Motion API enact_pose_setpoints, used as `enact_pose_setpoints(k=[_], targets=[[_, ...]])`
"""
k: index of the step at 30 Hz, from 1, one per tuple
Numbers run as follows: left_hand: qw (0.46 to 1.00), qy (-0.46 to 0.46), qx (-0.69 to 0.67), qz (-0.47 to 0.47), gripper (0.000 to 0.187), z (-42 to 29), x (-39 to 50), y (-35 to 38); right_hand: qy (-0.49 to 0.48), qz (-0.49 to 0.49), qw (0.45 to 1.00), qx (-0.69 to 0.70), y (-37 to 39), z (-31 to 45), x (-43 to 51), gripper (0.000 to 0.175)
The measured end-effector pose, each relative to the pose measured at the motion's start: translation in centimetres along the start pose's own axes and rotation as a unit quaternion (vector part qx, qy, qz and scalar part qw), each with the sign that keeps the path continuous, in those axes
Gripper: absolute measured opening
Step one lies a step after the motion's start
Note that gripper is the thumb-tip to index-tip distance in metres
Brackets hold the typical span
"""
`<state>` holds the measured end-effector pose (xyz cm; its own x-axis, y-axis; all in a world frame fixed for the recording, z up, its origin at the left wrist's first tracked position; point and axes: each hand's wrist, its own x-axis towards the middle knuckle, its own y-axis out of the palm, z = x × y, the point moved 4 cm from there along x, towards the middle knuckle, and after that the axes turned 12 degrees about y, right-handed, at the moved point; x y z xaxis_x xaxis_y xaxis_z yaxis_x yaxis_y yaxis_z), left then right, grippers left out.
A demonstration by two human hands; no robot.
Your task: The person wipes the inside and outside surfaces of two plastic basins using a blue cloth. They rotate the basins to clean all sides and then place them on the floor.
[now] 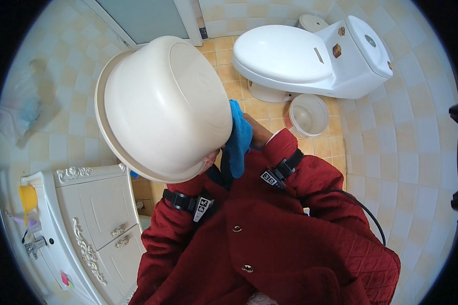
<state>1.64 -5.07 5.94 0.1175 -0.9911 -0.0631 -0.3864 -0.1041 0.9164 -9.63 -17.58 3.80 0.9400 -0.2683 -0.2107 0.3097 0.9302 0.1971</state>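
A large cream plastic basin (156, 103) is tilted on its side, its outer base turned to the right and its rim to the left. My left hand (209, 161) grips the basin near its lower edge, with most of the fingers hidden behind it. In my right hand (256, 130) is a blue cloth (239, 139), which lies against the basin's base and hangs down in a fold. The inside of the basin is out of sight.
A white toilet (282, 53) with its lid down stands at the upper right. Below it a clear plastic bucket (309, 115) sits on the tiled floor. A white washbasin cabinet (103, 206) with a tap (35, 247) and a yellow dipper (28, 198) is at the lower left.
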Motion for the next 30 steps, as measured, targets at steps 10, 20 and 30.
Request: enact_pose_setpoints(k=[10,20,30], targets=[[0.986,-0.011,-0.140,-0.084,0.032,-0.4,-0.9,-1.2,-0.095,-0.186,0.954,-0.216,1.6,-2.0,2.3,0.021],[0.983,-0.019,-0.031,-0.182,0.034,-0.8,-0.7,-3.1,-0.047,-0.247,0.957,-0.143,1.6,-0.5,2.0,0.021],[0.968,-0.011,-0.217,-0.129,0.039,-1.2,-0.4,-4.5,-0.112,-0.159,0.951,-0.241,3.8,4.9,-0.8,0.023]])
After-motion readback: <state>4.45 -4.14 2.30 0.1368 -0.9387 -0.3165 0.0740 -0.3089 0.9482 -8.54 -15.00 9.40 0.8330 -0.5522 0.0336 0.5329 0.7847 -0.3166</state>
